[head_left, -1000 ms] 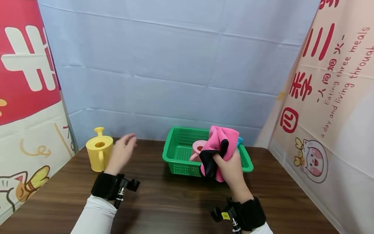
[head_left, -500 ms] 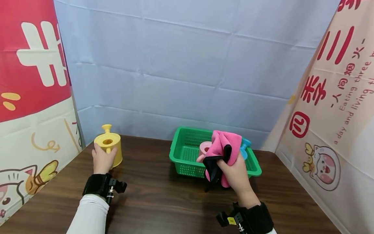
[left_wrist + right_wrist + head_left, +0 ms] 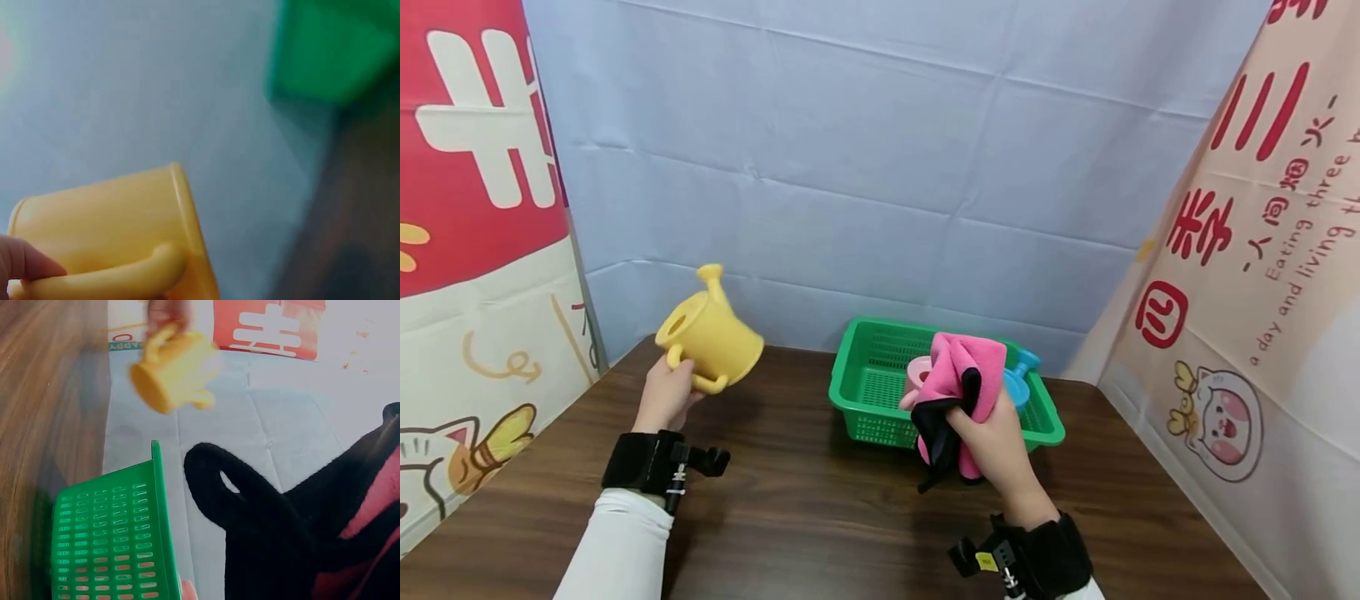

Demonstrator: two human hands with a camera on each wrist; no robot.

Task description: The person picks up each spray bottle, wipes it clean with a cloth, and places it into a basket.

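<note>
My left hand [image 3: 666,395] grips the handle of a yellow toy watering can [image 3: 718,340], tilted and lifted off the table. In the left wrist view the thumb lies on the handle of the watering can [image 3: 112,219]. My right hand [image 3: 1000,442] holds a bunched pink cloth with black edging [image 3: 962,367] over the front of a green plastic basket [image 3: 872,429]. Black trim with a loop [image 3: 231,494] fills the right wrist view's right side. Inside the basket are a pink cup-like thing [image 3: 917,371] and a blue thing [image 3: 1018,385], both partly hidden by the cloth.
The dark wooden table [image 3: 805,525] extends in front of the basket. A pale blue backdrop cloth [image 3: 850,167] hangs behind it. Printed cloths stand at the left [image 3: 490,333] and right [image 3: 1210,333].
My left hand has reached the watering can, taken its handle and raised it, tipping it to the right. My right hand with the cloth stays near the basket's front.
</note>
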